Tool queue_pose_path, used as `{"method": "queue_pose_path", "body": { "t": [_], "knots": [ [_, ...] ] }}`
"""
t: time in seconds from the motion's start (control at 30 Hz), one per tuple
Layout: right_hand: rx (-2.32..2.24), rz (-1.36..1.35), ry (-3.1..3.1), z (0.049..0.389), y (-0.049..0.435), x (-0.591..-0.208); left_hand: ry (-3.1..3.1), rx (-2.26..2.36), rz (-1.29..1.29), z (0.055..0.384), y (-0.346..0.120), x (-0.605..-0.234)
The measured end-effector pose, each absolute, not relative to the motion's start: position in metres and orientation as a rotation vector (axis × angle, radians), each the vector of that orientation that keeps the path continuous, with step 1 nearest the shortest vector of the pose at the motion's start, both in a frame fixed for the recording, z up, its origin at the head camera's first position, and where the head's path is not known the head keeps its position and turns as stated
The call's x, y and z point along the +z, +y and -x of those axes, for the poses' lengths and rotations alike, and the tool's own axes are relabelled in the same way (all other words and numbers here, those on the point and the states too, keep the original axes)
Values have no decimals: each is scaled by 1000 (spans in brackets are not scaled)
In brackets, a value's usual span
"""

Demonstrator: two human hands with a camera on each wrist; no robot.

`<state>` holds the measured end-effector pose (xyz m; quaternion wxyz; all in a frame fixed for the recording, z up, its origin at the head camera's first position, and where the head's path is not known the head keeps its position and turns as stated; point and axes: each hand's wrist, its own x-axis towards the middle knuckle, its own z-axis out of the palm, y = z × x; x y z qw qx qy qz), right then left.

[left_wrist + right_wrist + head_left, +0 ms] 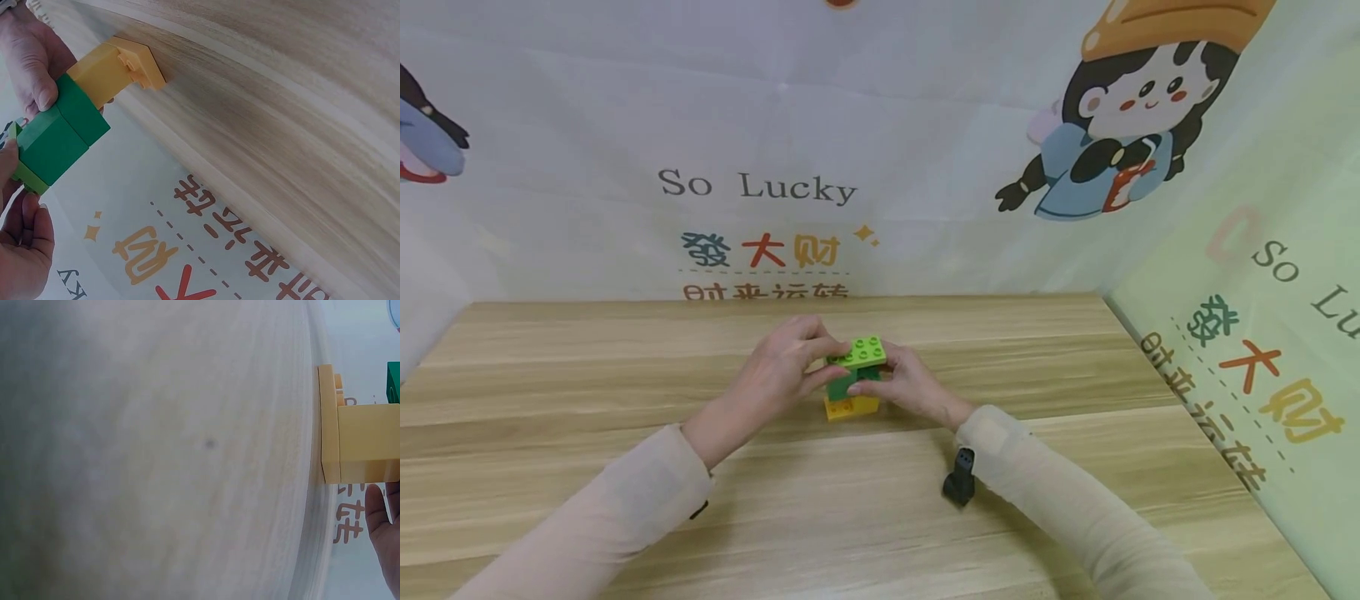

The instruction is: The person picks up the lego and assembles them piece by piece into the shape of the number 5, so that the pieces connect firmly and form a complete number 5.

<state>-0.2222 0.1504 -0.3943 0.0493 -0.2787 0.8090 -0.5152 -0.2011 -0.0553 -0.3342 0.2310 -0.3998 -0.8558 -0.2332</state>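
A stack of toy building bricks stands at the table's middle. Its base is a flat yellow plate (147, 62) carrying a yellow block (103, 75). Above sit dark green bricks (53, 147), topped by a light green studded brick (867, 354) that juts out to the right. My left hand (786, 358) pinches the light green brick at its left end, thumb in front. From the right, my right hand (917, 387) grips the dark green part, its thumb against the front; its other fingers are mostly hidden behind the stack. At the right edge of the right wrist view, the yellow block (369, 440) shows.
A small black device (959, 477) sits by the right sleeve cuff. The wood-grain table (820, 508) ends at a printed cloth backdrop (925, 208) behind, and another printed cloth side (1285, 250) borders it on the right.
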Motion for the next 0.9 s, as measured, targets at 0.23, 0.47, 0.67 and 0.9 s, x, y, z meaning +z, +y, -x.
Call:
{"method": "queue_pose_path", "body": {
  "t": [0.23,0.47,0.67,0.9],
  "knots": [
    [-1545,786,2472,221,150,-393,-2371,-695,1080,202,-56,-338],
    [-1540,752,2468,222,151,-393,-2328,-735,1091,202,-56,-340],
    [-1547,773,2464,220,151,-393,-2307,-769,1080,202,-57,-344],
    [-1522,779,2481,220,152,-394,-2271,-824,1072,201,-57,-348]
  ]
}}
